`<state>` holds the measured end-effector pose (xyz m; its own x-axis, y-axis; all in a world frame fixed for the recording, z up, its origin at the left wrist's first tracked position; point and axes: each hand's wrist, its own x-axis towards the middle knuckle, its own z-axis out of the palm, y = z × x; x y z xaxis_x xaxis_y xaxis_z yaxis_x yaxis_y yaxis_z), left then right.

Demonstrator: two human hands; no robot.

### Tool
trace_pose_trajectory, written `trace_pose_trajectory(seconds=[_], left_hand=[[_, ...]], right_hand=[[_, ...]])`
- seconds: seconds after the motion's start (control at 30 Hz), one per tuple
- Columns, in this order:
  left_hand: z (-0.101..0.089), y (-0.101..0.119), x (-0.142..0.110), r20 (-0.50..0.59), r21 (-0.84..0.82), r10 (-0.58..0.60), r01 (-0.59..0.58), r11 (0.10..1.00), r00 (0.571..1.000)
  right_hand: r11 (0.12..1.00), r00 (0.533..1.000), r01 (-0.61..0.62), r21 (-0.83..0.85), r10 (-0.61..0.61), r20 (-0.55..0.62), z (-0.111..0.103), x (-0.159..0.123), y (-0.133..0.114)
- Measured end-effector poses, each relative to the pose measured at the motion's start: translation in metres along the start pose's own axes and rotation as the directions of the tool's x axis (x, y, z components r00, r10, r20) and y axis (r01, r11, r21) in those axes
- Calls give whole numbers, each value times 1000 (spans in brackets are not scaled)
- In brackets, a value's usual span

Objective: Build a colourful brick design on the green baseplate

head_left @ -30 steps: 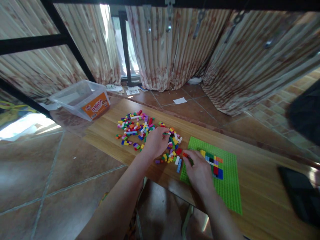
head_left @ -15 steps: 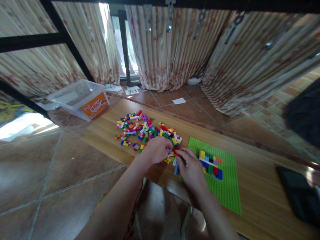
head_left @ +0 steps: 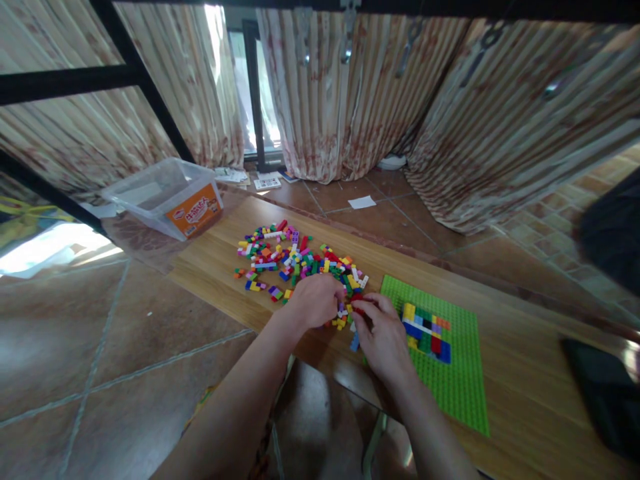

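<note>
My left hand [head_left: 319, 299] is at the near right edge of a pile of loose toy bricks [head_left: 300, 261]. Its fingers curl downward among the pieces, and whatever they hold is hidden. Close beside it, my right hand [head_left: 383, 333] pinches a red brick [head_left: 358, 299] between thumb and fingers. A light blue brick [head_left: 355, 343] lies just under that hand's left side. To the right, the green baseplate [head_left: 463, 387] bears a low block of multicoloured bricks [head_left: 426, 331], and my right hand partly covers the plate's left edge.
A clear plastic bin [head_left: 145, 200] with an orange label stands past the wooden table's [head_left: 215, 253] far left end. A black flat object [head_left: 595, 387] rests on the right. Striped curtains [head_left: 340, 100] hang behind, and paper [head_left: 362, 202] lies on the floor.
The whole view has shifted slightly, so things sit a little further right. Both hands stay nearly in place, the right one still with the red brick.
</note>
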<state>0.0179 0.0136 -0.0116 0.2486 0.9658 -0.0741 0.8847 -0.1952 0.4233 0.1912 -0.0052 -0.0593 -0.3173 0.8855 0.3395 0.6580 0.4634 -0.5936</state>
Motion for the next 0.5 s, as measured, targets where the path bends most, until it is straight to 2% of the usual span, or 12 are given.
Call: trace_pose_trajectory(seconds=[0.2,0.33,0.5], left_hand=[[-1,-3,1,10,12,-31,31,999,999],[-3,-4,0,13,9,-35,35,999,999],[-4,-6,1,4,-4,-12,12,1000,1000]], right_hand=[[986,999,13,-165,-19,-35,6,-1,-14],[964,997,-65,-259,53,-55,14,2,-28],[958,988,-148,-247,134,-73,21,9,-37]])
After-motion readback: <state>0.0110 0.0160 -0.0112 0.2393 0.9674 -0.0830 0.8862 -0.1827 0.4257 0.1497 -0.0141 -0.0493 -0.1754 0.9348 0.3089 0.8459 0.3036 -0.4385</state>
